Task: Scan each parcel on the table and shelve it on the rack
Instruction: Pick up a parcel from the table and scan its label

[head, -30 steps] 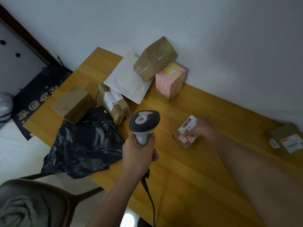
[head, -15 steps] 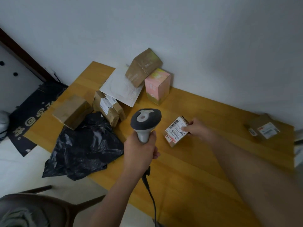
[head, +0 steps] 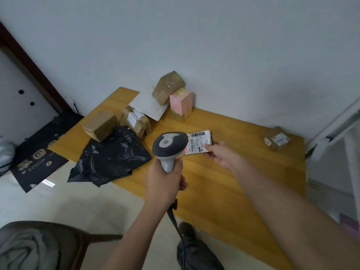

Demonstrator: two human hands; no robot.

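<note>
The left hand (head: 165, 184) wraps its grip round the grey handheld barcode scanner (head: 169, 148); the right hand (head: 220, 152) pinches the small brown cardboard parcel with a white barcode label (head: 198, 142), lifted above the middle of the wooden counter (head: 224, 182), label facing the scanner. Scanning looks about to happen. Several parcels wait: a cluster at the far left corner and a flat labelled brown box (head: 277, 140) near the far right corner. Most work seems left.
</note>
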